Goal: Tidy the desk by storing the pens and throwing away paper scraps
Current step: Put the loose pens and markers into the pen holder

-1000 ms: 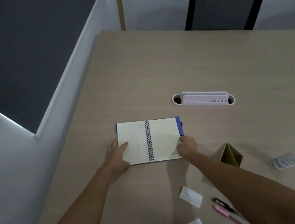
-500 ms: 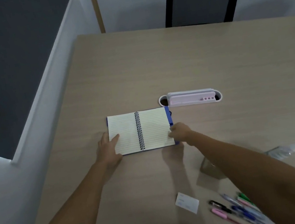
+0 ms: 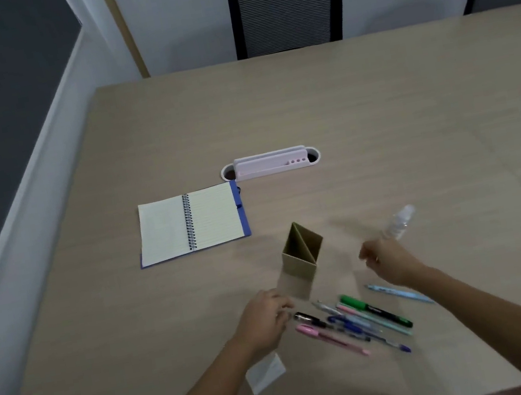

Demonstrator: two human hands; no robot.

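Several pens [image 3: 350, 322] lie loose near the desk's front edge, among them a green marker [image 3: 374, 310], a pink pen [image 3: 331, 339] and a light blue pen [image 3: 399, 293] set apart to the right. An olive paper pen holder [image 3: 301, 259] stands upright just behind them. My left hand [image 3: 265, 321] hovers at the left end of the pens, fingers curled beside a black pen [image 3: 308, 319]; whether it grips anything is unclear. My right hand [image 3: 388, 260] is raised right of the holder, fingers loosely curled, empty. A paper scrap [image 3: 265, 372] lies partly under my left wrist.
An open spiral notebook [image 3: 190, 223] with a blue cover lies at centre left. A pink-and-white organizer [image 3: 270, 162] sits behind it. A clear plastic bottle [image 3: 399, 223] lies beyond my right hand. Two black mesh chairs [image 3: 286, 8] stand at the far edge.
Both hands have left the notebook and drawn back toward the pens and the holder. The view has swung right and down, so the whole pen cluster now shows.
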